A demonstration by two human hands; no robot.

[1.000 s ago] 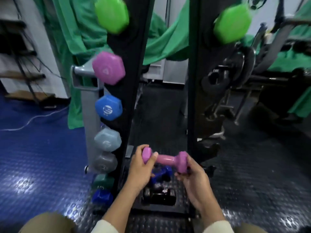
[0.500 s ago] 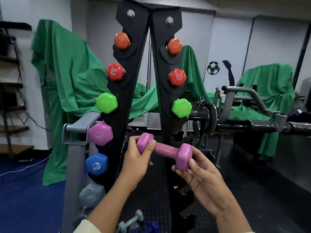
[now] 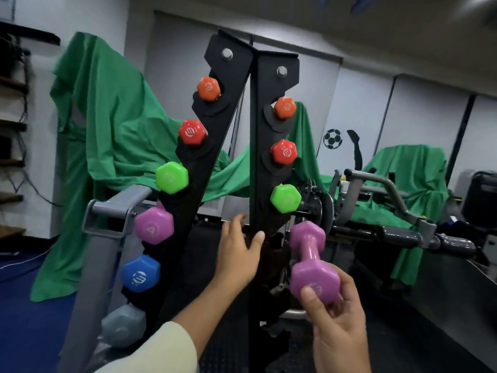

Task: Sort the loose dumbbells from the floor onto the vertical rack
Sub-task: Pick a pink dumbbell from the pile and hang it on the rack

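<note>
While the right hand [image 3: 339,327] grips the near head of the purple dumbbell [image 3: 311,262], thumb across its face and fingers curled behind, the weight stands tilted in the lower right of centre, its far head pointing up toward the rack [image 3: 258,146]. That far head sits just beside the right post's vacant notch, right under the green dumbbell [image 3: 285,198]; whether it touches the post I cannot tell. Over to the left hand [image 3: 238,250]: it's spread, fingers straight, holding nothing, thumb out toward the right post and fingertips up in the gap between the two posts.

Up the right post, above the green head, come a red dumbbell [image 3: 283,152] and an orange dumbbell [image 3: 285,107], each seated in its notch. On the left post, top to bottom, there's an orange head [image 3: 208,88], a red head [image 3: 192,132], a green head [image 3: 172,177], a purple head [image 3: 154,225], a blue head [image 3: 141,273] and a pale grey head [image 3: 124,326] at the lower left.

A cream sleeve [image 3: 158,351] covers the left forearm at the bottom edge. Beside the left post stands a grey metal frame [image 3: 107,211]. Behind everything hangs a green cloth [image 3: 107,125], more green cloth drapes a machine at the right [image 3: 408,168], and a football sticker [image 3: 332,138] sits on the wall right of centre.
</note>
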